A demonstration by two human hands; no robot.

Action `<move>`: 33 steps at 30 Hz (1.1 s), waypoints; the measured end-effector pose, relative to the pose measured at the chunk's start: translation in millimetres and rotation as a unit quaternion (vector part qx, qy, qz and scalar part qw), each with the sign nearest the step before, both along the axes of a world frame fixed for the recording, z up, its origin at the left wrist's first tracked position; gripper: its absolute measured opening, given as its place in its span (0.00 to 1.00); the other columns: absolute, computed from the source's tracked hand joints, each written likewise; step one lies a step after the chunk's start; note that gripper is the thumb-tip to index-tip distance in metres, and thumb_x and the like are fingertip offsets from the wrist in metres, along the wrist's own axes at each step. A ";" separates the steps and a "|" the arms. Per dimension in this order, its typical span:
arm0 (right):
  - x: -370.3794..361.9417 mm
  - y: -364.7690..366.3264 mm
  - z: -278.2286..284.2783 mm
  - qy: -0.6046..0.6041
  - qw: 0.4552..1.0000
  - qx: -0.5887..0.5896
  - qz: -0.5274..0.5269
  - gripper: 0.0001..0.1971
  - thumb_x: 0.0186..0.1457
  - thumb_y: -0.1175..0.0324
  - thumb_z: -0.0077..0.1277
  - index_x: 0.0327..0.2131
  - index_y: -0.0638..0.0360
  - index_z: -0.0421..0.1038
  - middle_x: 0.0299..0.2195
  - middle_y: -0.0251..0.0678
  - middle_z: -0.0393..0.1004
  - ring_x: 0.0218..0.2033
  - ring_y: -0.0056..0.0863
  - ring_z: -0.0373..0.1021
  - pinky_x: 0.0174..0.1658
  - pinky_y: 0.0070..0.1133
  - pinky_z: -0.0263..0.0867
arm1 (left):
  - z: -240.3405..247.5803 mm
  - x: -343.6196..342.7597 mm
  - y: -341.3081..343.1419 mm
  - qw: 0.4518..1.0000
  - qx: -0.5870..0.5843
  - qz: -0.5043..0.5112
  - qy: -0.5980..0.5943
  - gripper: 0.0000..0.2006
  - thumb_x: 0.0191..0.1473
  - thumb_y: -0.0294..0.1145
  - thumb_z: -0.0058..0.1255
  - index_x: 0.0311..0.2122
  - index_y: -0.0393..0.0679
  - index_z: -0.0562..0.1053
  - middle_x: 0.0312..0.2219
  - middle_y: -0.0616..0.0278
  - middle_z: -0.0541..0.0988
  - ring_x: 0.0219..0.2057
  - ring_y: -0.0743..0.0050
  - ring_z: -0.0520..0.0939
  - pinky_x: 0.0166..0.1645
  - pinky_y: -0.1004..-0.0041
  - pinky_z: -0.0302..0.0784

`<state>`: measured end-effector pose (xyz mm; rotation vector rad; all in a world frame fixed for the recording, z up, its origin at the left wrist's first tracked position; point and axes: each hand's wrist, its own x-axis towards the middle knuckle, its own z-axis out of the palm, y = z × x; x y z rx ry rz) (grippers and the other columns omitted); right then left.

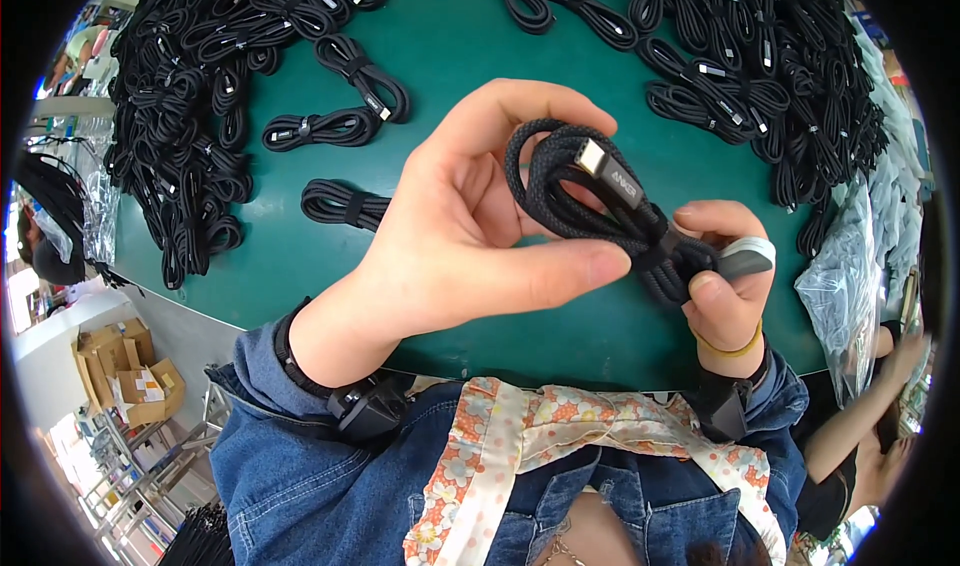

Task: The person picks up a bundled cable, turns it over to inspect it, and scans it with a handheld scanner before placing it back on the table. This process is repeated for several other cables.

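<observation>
A coiled black braided cable [548, 191] is held up above the table in front of me. Its metal-tipped connector [605, 171] points up and left, and a dark strap binds the coil's middle. My left hand [440, 226] is closed round the coil's left loop, thumb along the lower side and fingers behind. At the right end of the coil, my right hand [728, 301] pinches the bundle with thumb and curled fingers. A small grey and white piece [745, 259] sits between those right fingers; its kind cannot be made out.
On the green table [480, 56], a heap of coiled cables [190, 116] lies left, another heap [740, 46] at the far right. Several single coils lie near my left hand. Clear plastic bags [850, 276] hang at the right edge, near another person's arm [860, 416]. Cardboard boxes [130, 366] stand lower left.
</observation>
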<state>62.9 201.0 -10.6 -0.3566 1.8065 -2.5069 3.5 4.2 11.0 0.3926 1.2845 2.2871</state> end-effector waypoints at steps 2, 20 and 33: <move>-0.2 1.4 -0.6 0.006 1.000 0.005 -0.005 0.20 0.39 0.76 0.50 0.39 0.74 0.59 0.31 0.42 0.67 0.30 0.22 0.65 0.33 0.15 0.60 | 0.3 -0.2 -0.5 1.000 0.001 -0.004 0.020 0.29 0.32 0.22 0.55 0.43 0.36 0.56 0.29 0.56 0.69 0.28 0.67 0.76 0.30 0.73 0.74; 6.6 4.4 1.2 0.079 0.980 0.138 -0.121 0.19 0.40 0.64 0.53 0.32 0.72 0.64 0.25 0.39 0.68 0.17 0.15 0.63 0.18 0.09 0.56 | 1.7 -4.6 0.5 0.999 0.030 0.002 -0.015 0.22 0.38 0.26 0.52 0.39 0.35 0.57 0.26 0.57 0.70 0.16 0.73 0.72 0.20 0.79 0.69; 7.2 1.2 6.0 -0.087 0.977 0.088 -0.176 0.27 0.41 0.49 0.48 0.24 0.72 0.65 0.17 0.39 0.67 0.12 0.17 0.61 0.12 0.10 0.53 | 1.7 -3.7 -2.4 0.997 -0.060 -0.036 -0.030 0.12 0.42 0.29 0.47 0.29 0.33 0.61 0.18 0.58 0.69 0.08 0.76 0.66 0.09 0.80 0.61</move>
